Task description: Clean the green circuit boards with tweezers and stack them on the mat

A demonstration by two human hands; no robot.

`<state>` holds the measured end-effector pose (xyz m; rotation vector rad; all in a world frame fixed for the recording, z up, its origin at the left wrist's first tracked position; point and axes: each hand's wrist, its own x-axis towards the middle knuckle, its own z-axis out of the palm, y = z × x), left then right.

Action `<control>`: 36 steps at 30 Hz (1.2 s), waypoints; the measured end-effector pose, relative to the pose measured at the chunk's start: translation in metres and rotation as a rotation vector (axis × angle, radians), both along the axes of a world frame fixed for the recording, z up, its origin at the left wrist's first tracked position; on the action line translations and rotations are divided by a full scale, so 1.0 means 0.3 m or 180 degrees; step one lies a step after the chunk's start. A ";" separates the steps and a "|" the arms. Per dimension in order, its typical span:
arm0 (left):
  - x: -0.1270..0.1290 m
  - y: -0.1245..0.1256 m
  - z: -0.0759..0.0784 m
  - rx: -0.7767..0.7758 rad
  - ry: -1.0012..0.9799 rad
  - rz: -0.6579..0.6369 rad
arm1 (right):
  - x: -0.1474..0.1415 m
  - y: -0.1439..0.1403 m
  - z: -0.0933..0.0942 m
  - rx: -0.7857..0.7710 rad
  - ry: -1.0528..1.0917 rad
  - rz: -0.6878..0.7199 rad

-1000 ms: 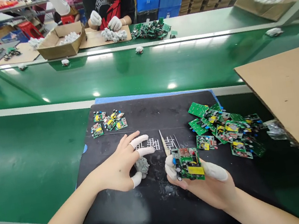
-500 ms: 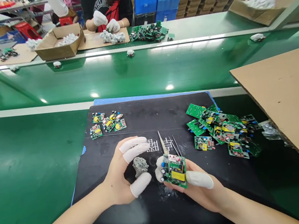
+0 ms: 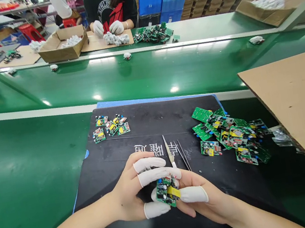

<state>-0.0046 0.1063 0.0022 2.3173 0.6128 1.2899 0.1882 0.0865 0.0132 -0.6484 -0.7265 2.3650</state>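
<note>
A small green circuit board (image 3: 166, 192) with a yellow-wrapped part is held low over the black mat (image 3: 118, 188). My right hand (image 3: 202, 194) grips its right side, the white-covered thumb lying across the yellow part. From the left, my left hand (image 3: 132, 188) closes on the same board, fingers along the top edge and thumb at the lower left. White finger covers are on several fingertips. The grey putty-like lump is mostly hidden behind my left fingers. Just beyond the hands lie a pale pointed tool (image 3: 169, 151) and thin metal tweezers (image 3: 184, 157).
Several boards (image 3: 111, 127) lie at the mat's far left; a larger heap (image 3: 233, 132) is at right. A cardboard sheet (image 3: 298, 106) juts in on the right. Beyond the green belt (image 3: 78, 83), which carries white-topped pieces, a co-worker's gloved hands (image 3: 107, 28) work.
My right hand has brought the board left and slightly down, tilting it. My left hand has moved right and closed on it. White-topped pieces on the belt have shifted left.
</note>
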 end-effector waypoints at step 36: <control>-0.089 0.105 -0.015 -0.0355 0.0983 0.2261 | 0.221 0.285 -0.083 0.4039 -0.7314 -0.1460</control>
